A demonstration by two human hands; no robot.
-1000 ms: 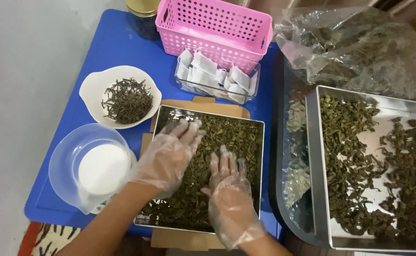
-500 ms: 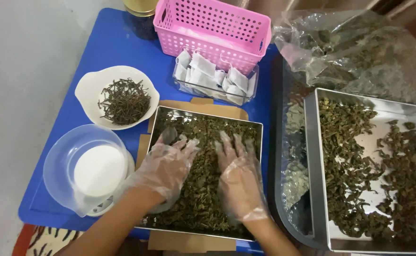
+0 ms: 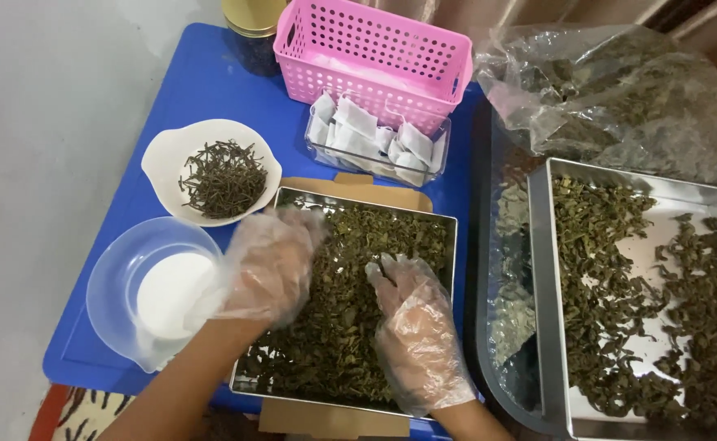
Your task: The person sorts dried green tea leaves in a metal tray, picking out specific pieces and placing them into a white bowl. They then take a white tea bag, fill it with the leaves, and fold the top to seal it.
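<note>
**Gloved hands in the leaf tray**

Your crinkled dried leaves (image 3: pixel 338 318) fill the square steel tray (image 3: pixel 448 245) on the blue table (image 3: pixel 203 90). Your left hand (image 3: pixel 270 265) and right hand (image 3: pixel 417 327), in thin clear gloves, rest spread, gripping nothing. A white bowl (image 3: pixel 162 155) of dark twigs sits far left.

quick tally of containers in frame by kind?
Metal trays of dried leaves: 2
Bowls: 2, white, clear
Pink basket: 1
Clear box of sachets: 1
Gold-lidded jar: 1
Plastic bag: 1
Total: 8
</note>
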